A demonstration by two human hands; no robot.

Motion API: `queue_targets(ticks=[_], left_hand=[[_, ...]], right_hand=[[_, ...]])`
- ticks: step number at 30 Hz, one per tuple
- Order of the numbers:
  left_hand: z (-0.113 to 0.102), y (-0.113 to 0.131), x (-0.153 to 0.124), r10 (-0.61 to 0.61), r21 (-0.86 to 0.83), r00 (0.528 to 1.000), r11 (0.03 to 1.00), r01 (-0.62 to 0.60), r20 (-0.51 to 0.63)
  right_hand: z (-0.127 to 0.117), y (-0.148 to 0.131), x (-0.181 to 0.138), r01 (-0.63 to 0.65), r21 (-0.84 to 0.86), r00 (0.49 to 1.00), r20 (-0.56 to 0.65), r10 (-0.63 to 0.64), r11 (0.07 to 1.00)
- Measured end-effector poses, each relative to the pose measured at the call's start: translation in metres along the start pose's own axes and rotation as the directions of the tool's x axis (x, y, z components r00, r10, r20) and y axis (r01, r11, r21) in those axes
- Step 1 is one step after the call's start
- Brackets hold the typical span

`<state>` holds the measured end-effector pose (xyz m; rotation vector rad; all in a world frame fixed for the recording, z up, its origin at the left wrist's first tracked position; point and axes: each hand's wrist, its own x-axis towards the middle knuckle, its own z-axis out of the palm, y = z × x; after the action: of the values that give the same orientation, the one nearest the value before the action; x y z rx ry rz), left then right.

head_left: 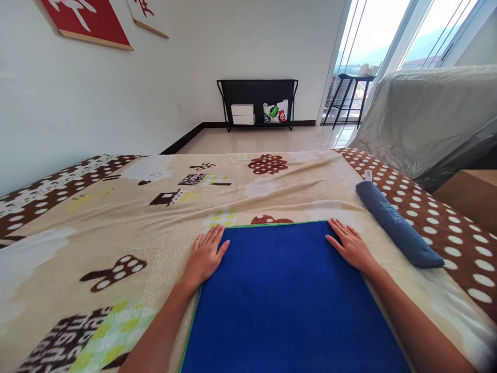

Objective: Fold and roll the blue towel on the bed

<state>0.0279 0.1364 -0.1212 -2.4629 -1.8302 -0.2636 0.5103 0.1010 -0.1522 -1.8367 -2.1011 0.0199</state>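
A bright blue cloth (283,295) with a thin green edge lies spread flat on a beige patterned blanket (128,217). My left hand (205,256) rests flat at the cloth's far left corner, fingers stretched out and half on the blanket. At the far right corner, my right hand (351,246) lies flat too, fingers extended over the cloth's edge. Neither hand holds anything.
A rolled grey-blue cloth (398,225) with a white tag lies on the blanket's brown dotted border, right of my right hand. A plastic-covered piece of furniture (427,119) stands further right. A black rack (258,103) with boxes is by the far wall, a stool (349,96) near the window.
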Motion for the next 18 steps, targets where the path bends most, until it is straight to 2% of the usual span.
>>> queue_targets(ticks=[3, 5, 7, 9, 11, 13, 14, 16, 18], left_hand=[[-0.017, 0.009, -0.007, 0.065, 0.001, 0.998, 0.998, -0.065, -0.024], [-0.035, 0.027, -0.017, 0.2, -0.022, 0.979, 0.979, -0.201, -0.026], [-0.052, 0.053, -0.033, 0.381, -0.081, 0.925, 0.921, -0.38, -0.008], [-0.065, 0.084, -0.054, 0.533, -0.157, 0.845, 0.838, -0.523, 0.03], [-0.071, 0.112, -0.08, 0.64, -0.221, 0.764, 0.76, -0.612, 0.086], [-0.072, 0.132, -0.105, 0.714, -0.25, 0.689, 0.695, -0.674, 0.126], [-0.071, 0.136, -0.116, 0.734, -0.244, 0.667, 0.676, -0.695, 0.131], [-0.068, 0.136, -0.136, 0.742, -0.192, 0.66, 0.67, -0.718, 0.12], [-0.067, 0.124, -0.151, 0.722, -0.103, 0.686, 0.691, -0.715, 0.089]], right_hand=[[-0.01, -0.006, -0.006, 0.0, 0.017, 0.998, -0.066, 0.001, 1.0], [-0.021, -0.017, -0.012, 0.039, 0.035, 0.996, -0.087, -0.035, 0.999], [-0.032, -0.038, -0.022, 0.119, 0.057, 0.991, -0.072, -0.114, 0.991], [-0.042, -0.069, -0.039, 0.232, 0.099, 0.972, -0.001, -0.233, 0.968], [-0.048, -0.104, -0.063, 0.35, 0.193, 0.916, 0.135, -0.378, 0.917], [-0.052, -0.134, -0.089, 0.426, 0.309, 0.818, 0.27, -0.508, 0.85], [-0.054, -0.144, -0.101, 0.442, 0.346, 0.778, 0.311, -0.546, 0.828], [-0.056, -0.154, -0.122, 0.456, 0.359, 0.742, 0.351, -0.57, 0.815], [-0.059, -0.148, -0.139, 0.458, 0.331, 0.745, 0.364, -0.56, 0.825]])
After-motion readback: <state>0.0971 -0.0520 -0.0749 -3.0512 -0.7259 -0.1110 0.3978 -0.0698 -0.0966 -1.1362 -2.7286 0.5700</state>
